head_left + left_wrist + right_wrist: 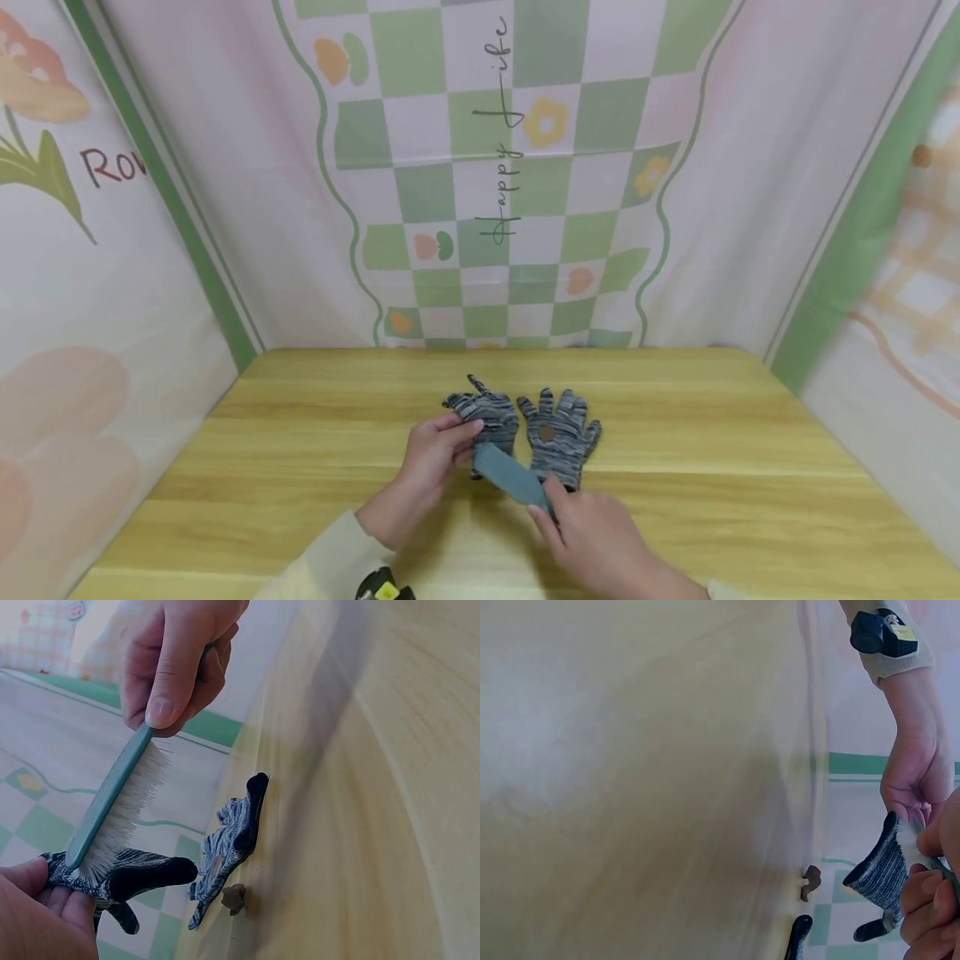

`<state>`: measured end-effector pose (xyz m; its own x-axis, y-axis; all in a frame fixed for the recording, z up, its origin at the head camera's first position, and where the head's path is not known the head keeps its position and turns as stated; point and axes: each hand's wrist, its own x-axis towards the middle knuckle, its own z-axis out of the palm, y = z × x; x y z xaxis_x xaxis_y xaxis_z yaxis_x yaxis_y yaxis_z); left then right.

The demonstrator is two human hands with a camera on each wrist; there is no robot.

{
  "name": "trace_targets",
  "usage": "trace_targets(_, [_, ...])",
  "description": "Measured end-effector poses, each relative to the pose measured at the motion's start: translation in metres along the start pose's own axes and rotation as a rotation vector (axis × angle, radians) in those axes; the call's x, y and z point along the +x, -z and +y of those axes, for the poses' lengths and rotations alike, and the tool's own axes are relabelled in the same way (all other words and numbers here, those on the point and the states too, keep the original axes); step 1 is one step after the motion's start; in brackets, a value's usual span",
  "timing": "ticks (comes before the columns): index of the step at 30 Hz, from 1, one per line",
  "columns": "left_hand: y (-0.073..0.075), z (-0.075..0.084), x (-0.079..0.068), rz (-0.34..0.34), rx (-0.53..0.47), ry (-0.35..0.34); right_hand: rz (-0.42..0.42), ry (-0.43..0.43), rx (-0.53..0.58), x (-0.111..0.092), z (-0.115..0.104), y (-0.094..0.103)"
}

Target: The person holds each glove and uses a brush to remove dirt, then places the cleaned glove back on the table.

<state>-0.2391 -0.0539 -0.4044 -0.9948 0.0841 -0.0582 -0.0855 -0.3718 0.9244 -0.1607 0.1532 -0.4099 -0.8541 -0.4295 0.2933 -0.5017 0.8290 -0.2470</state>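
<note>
My left hand (435,454) pinches a grey-and-black knit work glove (495,412) by its side, holding it above the table. In my right hand (600,533) is a teal brush (513,477), gripped by its handle. The brush's white bristles (131,802) touch the held glove near its cuff, as the left wrist view shows. A matching glove (564,450) lies on the table just to the right, fingers pointing away, with a round brown spot on it. Part of its cuff is hidden behind the right hand and brush.
A small brown lump (234,898) sits on the wooden table (315,467) near the lying glove; the right wrist view shows this lump (810,882) too. Behind the table hangs a green-checked curtain (483,192), with printed cloth at both sides.
</note>
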Motion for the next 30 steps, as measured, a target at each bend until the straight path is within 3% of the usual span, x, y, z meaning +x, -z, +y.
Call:
trace_targets(7, [0.001,0.0,0.0,0.001,0.016,-0.004,-0.027,-0.027,0.013,-0.002,-0.001,-0.002])
trace_targets(16, [-0.001,0.005,-0.001,-0.009,-0.003,-0.019,-0.154,-0.105,0.011,-0.005,0.013,-0.002])
trace_targets(24, [-0.002,0.007,0.0,0.003,0.009,0.004,-0.003,-0.274,-0.042,-0.004,0.02,0.01])
trace_targets(27, [-0.001,0.006,-0.001,-0.006,0.02,0.013,0.041,-0.245,0.0,-0.002,0.016,0.016])
trace_targets(30, [-0.001,0.006,-0.002,-0.015,0.029,0.02,0.079,-0.165,0.045,-0.001,0.01,0.017])
